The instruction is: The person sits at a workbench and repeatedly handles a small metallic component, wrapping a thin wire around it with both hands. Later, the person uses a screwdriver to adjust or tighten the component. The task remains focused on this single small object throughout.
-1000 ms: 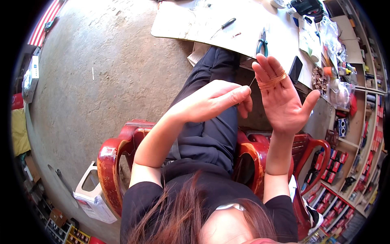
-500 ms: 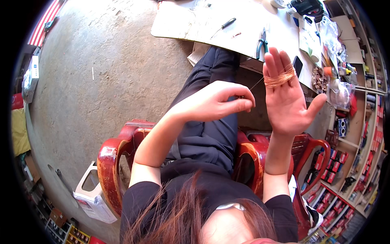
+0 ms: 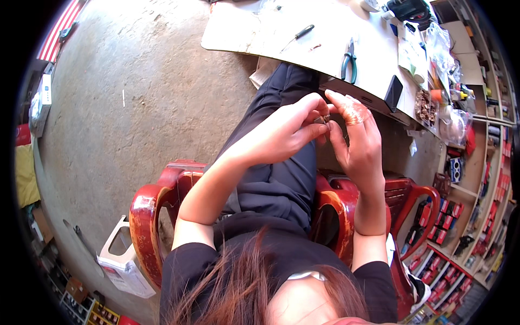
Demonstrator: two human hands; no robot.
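My left hand (image 3: pixel 290 132) is closed in a pinch on a small brownish coil of wire (image 3: pixel 325 118), mostly hidden by the fingertips. Thin copper wire (image 3: pixel 355 113) is wound in several turns round the fingers of my right hand (image 3: pixel 364 149). Those fingers are bent, and the right thumb and fingertips come in against the small coil beside my left fingertips. Both hands meet above my lap, just short of the table edge.
On the white table (image 3: pixel 244 27) lie pliers with dark green handles (image 3: pixel 349 62), a screwdriver (image 3: pixel 304 31), a black phone (image 3: pixel 394 93) and a box of small brown parts (image 3: pixel 425 105). Red chair arms (image 3: pixel 146 211) flank me. Stocked shelves (image 3: pixel 476 200) stand at the right.
My right hand has turned from a raised, spread palm to bent fingers and moved down and left. My left hand has moved up slightly, so both hands now meet.
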